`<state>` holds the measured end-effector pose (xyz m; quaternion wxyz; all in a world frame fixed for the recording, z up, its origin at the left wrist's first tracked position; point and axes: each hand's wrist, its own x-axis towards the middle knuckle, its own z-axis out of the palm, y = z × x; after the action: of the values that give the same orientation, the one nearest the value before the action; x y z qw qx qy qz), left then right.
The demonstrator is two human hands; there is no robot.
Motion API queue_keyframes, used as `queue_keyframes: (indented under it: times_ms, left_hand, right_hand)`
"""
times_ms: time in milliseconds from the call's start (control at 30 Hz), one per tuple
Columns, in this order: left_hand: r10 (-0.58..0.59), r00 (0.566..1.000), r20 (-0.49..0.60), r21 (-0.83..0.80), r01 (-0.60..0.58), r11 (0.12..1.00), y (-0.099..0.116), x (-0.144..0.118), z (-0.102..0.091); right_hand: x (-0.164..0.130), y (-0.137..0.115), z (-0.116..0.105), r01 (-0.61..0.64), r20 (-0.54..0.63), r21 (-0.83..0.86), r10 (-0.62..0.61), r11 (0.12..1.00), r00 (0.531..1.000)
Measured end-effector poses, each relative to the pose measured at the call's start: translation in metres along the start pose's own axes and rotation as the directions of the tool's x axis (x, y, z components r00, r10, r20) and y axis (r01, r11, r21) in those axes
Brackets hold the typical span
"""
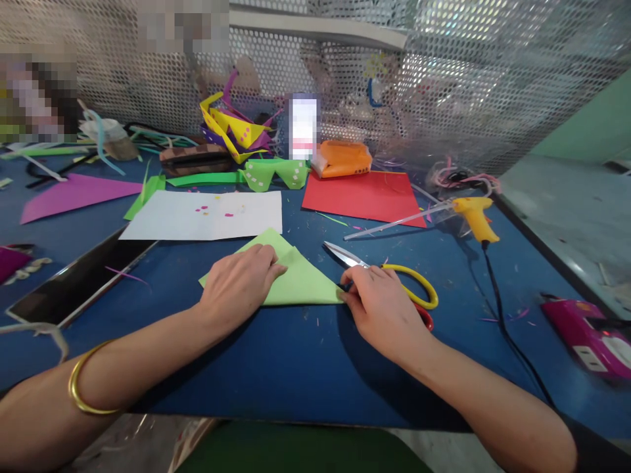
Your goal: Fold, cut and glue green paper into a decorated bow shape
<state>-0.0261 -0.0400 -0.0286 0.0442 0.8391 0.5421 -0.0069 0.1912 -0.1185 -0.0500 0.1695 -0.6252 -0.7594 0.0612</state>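
Note:
A light green paper (302,279), folded into a triangle, lies flat on the blue table (276,361). My left hand (239,286) presses down on its left half, fingers together. My right hand (382,305) pinches the triangle's right corner against the table. Scissors with yellow and red handles (411,284) lie just behind my right hand, blades pointing left; the hand partly hides them.
A white sheet (202,215), a red sheet (367,196) and a purple triangle (73,194) lie farther back. A yellow glue gun (473,213) with a black cord sits at right, a pink device (586,335) near the right edge. Paper crafts and a mesh wall (444,79) stand behind.

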Motion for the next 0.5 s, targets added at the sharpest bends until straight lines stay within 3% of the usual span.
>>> queue_keyframes:
  times_ms: [100,300,500]
  left_hand:
    - [0.031,1.0,-0.007,0.004,-0.031,1.0,-0.0003,0.0013,-0.0004]
    - [-0.031,0.999,0.011,-0.068,0.032,0.997,0.0009,0.0008,-0.0071]
    - [0.055,0.997,-0.057,-0.035,-0.057,0.998,-0.0003,0.0007,-0.0015]
  right_hand:
    - [0.0007,-0.0008,-0.0017,-0.018,0.018,0.014,0.017,1.0,1.0]
    - [0.0013,-0.0004,-0.0022,-0.039,0.032,0.04,0.038,0.998,0.999]
    - [0.0007,0.0002,-0.0018,-0.027,0.023,0.035,0.026,0.999,0.999]
